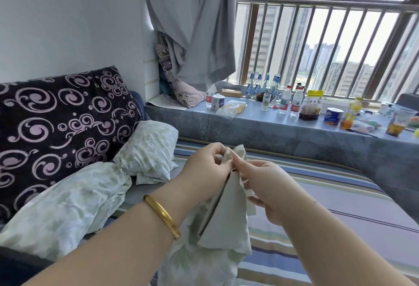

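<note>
In the head view, a pale leaf-print pillowcase [226, 217] is held up over the striped bed [340, 206], with its lower part hanging out of the frame. Its upper corner is pinched by both the left grip [204, 165], which has a gold bangle [162, 215] at the wrist, and the right grip [269, 186]. The fingers are curled on the cloth close together. The corner is judged to be in the course of being found and straightened. Next, the edges would need to be drawn apart while both pinches are kept firm.
</note>
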Tool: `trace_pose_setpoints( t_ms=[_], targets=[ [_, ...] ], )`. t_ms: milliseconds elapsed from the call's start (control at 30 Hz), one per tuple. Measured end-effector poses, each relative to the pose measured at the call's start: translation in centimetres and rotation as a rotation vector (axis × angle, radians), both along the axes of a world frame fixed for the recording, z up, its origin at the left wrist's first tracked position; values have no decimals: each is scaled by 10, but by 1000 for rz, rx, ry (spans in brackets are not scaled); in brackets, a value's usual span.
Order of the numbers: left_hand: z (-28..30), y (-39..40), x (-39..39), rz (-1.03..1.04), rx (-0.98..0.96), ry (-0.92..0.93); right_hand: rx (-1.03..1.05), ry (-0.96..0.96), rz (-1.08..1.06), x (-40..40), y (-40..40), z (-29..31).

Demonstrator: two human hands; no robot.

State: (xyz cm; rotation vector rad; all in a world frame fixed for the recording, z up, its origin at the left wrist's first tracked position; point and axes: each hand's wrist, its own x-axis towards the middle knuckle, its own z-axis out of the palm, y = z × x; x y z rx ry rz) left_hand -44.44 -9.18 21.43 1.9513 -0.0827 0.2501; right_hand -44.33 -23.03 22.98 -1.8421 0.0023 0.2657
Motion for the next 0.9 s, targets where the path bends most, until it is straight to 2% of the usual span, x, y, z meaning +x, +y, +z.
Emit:
trace_pose_setpoints(
  t_ms=[133, 300, 367, 467, 633, 800, 900],
  targets=[
    [-2, 2, -3, -89, -113, 167, 185, 74, -52, 3, -5, -1],
    [-8, 2, -4, 66, 131, 241, 416, 161, -138, 6, -8, -2],
    [-6, 2, -8, 22, 183, 241, 499, 180, -148, 6, -8, -3],
    [-6, -2, -12, -80, 242, 189, 592, 192, -138, 4, -8, -6],
    [-9, -2, -11, -87, 291, 93, 703, 178, -79, 2, -11, -4],
    [-11, -5, -14, -18, 534, -57, 686, 174, -80, 1, -11, -1],
    [-7, -6, -16, 29, 592, -168, 699, 167, -49, 1, -10, 0]
  ],
)
